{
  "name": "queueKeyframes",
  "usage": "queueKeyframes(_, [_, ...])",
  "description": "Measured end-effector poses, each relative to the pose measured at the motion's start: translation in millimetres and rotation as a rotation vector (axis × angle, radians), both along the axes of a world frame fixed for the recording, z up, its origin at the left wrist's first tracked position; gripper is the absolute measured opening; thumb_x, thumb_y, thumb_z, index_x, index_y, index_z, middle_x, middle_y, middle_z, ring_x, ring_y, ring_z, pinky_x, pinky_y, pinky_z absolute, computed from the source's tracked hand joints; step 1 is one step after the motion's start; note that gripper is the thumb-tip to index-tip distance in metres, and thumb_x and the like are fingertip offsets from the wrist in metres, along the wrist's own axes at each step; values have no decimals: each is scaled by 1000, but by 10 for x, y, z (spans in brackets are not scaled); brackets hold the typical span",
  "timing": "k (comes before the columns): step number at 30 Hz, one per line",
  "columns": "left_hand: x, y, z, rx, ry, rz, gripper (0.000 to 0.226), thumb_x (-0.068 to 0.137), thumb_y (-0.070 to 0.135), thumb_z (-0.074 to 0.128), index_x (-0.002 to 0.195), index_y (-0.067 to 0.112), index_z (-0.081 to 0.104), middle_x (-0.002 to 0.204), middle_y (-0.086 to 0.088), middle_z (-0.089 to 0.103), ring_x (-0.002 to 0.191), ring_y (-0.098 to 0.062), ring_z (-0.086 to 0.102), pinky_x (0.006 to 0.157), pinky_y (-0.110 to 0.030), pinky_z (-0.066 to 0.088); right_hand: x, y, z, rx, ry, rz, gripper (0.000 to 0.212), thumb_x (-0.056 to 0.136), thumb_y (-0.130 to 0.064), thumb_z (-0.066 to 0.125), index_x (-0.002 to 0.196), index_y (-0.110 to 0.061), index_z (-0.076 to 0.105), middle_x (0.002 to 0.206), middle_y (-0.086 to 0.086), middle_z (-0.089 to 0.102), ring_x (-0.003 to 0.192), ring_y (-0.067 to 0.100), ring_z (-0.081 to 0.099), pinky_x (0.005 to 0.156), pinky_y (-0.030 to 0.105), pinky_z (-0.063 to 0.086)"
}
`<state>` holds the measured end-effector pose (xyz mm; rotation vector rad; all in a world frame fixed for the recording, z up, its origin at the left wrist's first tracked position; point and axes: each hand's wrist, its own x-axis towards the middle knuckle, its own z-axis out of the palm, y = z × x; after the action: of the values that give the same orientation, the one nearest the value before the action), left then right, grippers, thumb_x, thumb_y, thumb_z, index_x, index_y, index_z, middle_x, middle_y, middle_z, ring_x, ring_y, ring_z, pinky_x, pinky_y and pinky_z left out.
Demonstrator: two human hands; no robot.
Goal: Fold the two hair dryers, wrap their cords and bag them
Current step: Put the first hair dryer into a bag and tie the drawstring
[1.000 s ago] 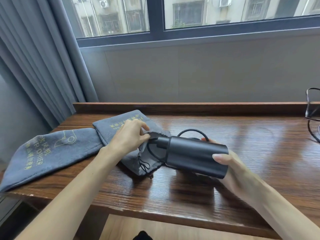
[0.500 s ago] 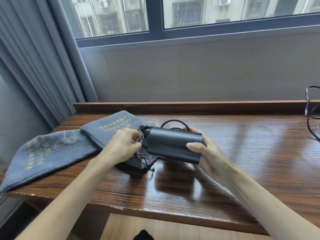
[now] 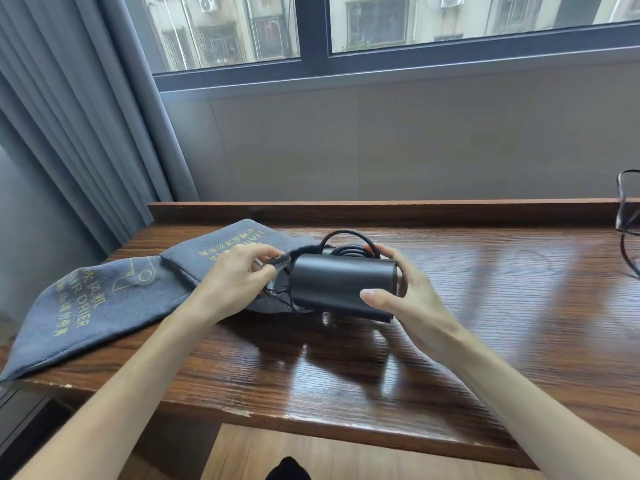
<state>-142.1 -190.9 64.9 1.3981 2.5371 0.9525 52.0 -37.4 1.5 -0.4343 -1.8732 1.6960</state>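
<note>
A black hair dryer (image 3: 341,289) lies sideways at the mouth of a grey drawstring bag (image 3: 225,245), its front end just inside the opening. Its black cord (image 3: 349,245) is coiled behind the barrel. My right hand (image 3: 401,292) grips the dryer's rear end, thumb in front and fingers behind. My left hand (image 3: 239,278) pinches the rim of the bag's mouth and holds it open. A second grey bag (image 3: 86,313) with yellow lettering lies to the left, reaching the table's left edge; what it holds is hidden.
The wooden table (image 3: 485,306) has a raised back ledge under the window wall. A black cable (image 3: 628,223) loops at the far right edge. Grey curtains (image 3: 69,116) hang at the left.
My right hand has pushed the dryer leftward, so its front end has gone into the bag mouth. My left hand has shifted with the bag rim and keeps it open.
</note>
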Motion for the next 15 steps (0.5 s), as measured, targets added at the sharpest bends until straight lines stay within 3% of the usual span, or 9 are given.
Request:
queueKeyframes(4, [72,30,23,51,-84,-87,35,86,-2,50,95,26,68,76,12,65,59,-1,56,57,-9,45,-55,-16,11,176,-14,-103,76,58,-43,74,130,-38,48,116,-9,63,107,6,61,92,24,49])
queueKeyframes(6, [105,50,17,62,-126,-120,36,86,-5,50,95,25,68,78,10,65,62,1,57,56,-7,44,-110,-20,-24,227,-28,-147,79,59,-44,74,132,-35,46,120,-9,61,109,5,59,93,24,48])
queueKeyframes(10, [93,102,-64,51,-124,-106,33,85,2,56,99,30,68,86,7,71,72,0,60,69,-16,47,-183,-49,-94,344,-53,-181,75,61,-44,74,128,-38,42,128,-5,51,117,11,53,100,35,47])
queueKeyframes(15, [75,284,-102,79,-57,74,24,82,13,61,103,26,63,78,5,63,81,-10,59,68,-17,42,-211,-129,-115,554,-83,-84,79,61,-45,73,129,-45,34,145,-5,30,132,-1,32,104,4,25])
